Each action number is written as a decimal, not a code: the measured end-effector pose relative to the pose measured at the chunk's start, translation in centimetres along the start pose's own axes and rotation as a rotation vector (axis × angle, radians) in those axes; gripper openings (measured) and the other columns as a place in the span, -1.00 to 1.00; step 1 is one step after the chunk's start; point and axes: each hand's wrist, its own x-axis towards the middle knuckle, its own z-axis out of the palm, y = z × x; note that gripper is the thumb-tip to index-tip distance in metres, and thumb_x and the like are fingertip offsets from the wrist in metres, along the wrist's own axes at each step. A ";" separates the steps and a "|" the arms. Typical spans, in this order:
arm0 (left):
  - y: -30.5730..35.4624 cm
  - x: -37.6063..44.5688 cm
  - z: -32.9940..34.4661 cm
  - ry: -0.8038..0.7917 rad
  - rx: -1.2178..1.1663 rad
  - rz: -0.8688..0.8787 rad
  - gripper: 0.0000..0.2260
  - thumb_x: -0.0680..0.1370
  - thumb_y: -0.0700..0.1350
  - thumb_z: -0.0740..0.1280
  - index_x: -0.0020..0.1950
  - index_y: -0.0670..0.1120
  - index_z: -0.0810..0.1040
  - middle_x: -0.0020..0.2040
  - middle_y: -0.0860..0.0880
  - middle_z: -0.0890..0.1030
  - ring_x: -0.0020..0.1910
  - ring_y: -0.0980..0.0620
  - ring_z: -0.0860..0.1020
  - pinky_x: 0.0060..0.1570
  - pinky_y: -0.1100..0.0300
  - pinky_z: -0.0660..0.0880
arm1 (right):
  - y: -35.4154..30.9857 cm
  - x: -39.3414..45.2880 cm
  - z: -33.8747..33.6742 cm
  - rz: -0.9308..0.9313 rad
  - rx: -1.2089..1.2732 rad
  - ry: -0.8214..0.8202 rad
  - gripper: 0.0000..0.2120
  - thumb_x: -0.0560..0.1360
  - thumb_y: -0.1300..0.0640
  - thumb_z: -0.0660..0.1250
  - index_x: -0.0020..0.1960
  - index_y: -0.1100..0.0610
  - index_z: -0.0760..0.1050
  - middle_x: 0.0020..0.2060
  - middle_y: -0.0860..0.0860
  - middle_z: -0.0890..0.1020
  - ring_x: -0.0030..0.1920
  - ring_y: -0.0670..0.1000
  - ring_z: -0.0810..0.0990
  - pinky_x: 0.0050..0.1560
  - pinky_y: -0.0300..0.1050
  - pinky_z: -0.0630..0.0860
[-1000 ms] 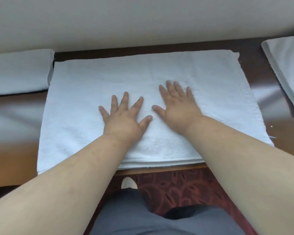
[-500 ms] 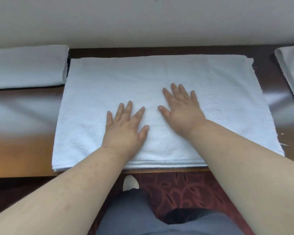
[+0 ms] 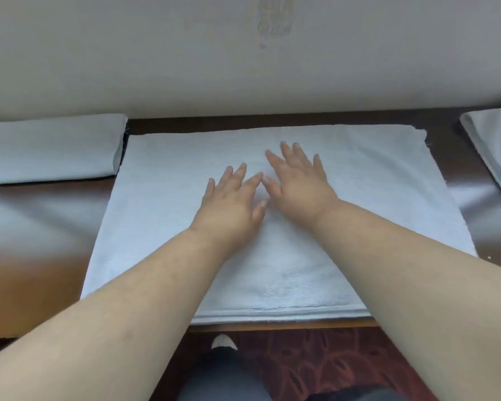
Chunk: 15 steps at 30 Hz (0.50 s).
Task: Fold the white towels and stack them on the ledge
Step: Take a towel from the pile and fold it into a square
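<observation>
A white towel (image 3: pixel 373 204), folded into a wide rectangle with layered edges at the front, lies flat on the brown ledge (image 3: pixel 35 256). My left hand (image 3: pixel 232 201) rests palm down on its middle with fingers spread. Right beside it, my right hand (image 3: pixel 298 180) also lies flat on the towel, thumb almost touching the left fingers. Neither hand grips the cloth. A folded white towel (image 3: pixel 49 149) sits at the back left of the ledge. Another white towel (image 3: pixel 495 146) lies at the right edge, partly cut off.
A pale wall (image 3: pixel 243 53) rises directly behind the ledge. Below the front edge I see a dark red patterned carpet (image 3: pixel 315 363), my grey trousers (image 3: pixel 223 377) and a white shoe tip (image 3: pixel 223 341).
Both hands have slid forward over the towel, away from me, and come closer together. The view has shifted, so the towel sits lower and more central.
</observation>
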 end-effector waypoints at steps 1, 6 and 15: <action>-0.7 2.0 -0.1 -0.011 0.029 -0.020 -0.47 0.62 0.18 0.03 0.59 0.15 0.03 0.62 -0.03 -0.03 0.58 -0.04 -0.11 0.51 -0.12 -0.14 | 0.1 0.8 0.1 -0.004 -0.006 -0.021 -0.35 0.59 -0.32 -0.07 0.61 -0.09 0.00 0.62 0.02 -0.05 0.60 0.05 -0.17 0.52 0.23 -0.22; -12.6 6.8 -0.3 0.033 0.165 -0.336 -0.36 0.52 0.37 -0.12 0.57 0.19 -0.02 0.61 -0.04 -0.01 0.57 -0.11 -0.05 0.48 -0.24 -0.06 | 10.5 2.7 -0.9 0.246 -0.059 -0.008 -0.22 0.50 -0.44 -0.16 0.61 -0.08 -0.07 0.62 0.00 -0.06 0.60 0.04 -0.16 0.54 0.21 -0.20; -10.3 4.4 0.0 0.171 0.085 -0.286 -0.45 0.62 0.17 0.01 0.58 -0.01 0.15 0.58 -0.16 0.12 0.55 -0.15 0.04 0.50 -0.18 -0.02 | 18.9 -2.2 -3.8 0.504 -0.134 0.097 -0.28 0.59 -0.32 -0.16 0.62 0.07 -0.05 0.62 0.08 -0.07 0.60 0.11 -0.17 0.55 0.22 -0.16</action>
